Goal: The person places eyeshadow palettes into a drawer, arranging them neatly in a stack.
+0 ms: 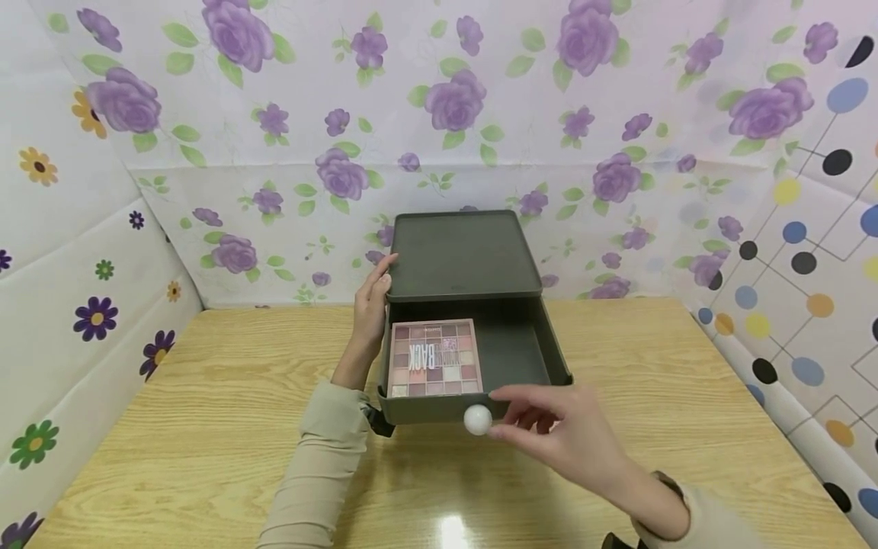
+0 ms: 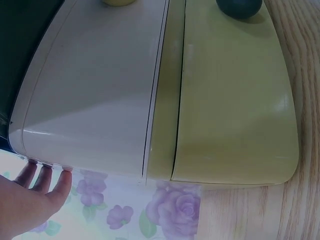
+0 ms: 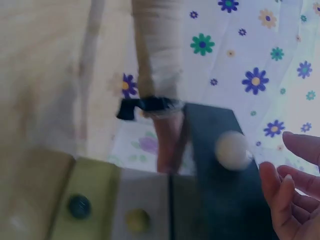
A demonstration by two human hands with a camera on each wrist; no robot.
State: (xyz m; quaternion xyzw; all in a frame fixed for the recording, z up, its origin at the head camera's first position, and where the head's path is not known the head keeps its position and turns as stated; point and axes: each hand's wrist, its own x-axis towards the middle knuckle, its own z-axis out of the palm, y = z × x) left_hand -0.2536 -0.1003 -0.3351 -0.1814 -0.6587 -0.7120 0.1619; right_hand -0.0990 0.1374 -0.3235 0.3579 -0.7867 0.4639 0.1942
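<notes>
A small drawer cabinet with a dark grey-green top (image 1: 459,255) stands on the table, its top drawer (image 1: 514,354) pulled out toward me. Inside that drawer, on the left, lies a pink eyeshadow palette (image 1: 435,358) with "BACK" lettering on it. My left hand (image 1: 372,313) rests its fingers against the cabinet's left side; in the left wrist view the fingertips touch the edge of the pale side wall (image 2: 95,90). At the drawer's front is a round white knob (image 1: 478,419). Beside it is my right hand (image 1: 565,427), thumb and index finger spread. The right wrist view shows a gap between fingers and knob.
Below the dark drawer are a white drawer with a yellow knob (image 3: 137,220) and a yellow-green drawer with a dark knob (image 3: 79,206). The wooden table (image 1: 226,381) extends to both sides. Behind stands a flowered cloth backdrop (image 1: 274,145).
</notes>
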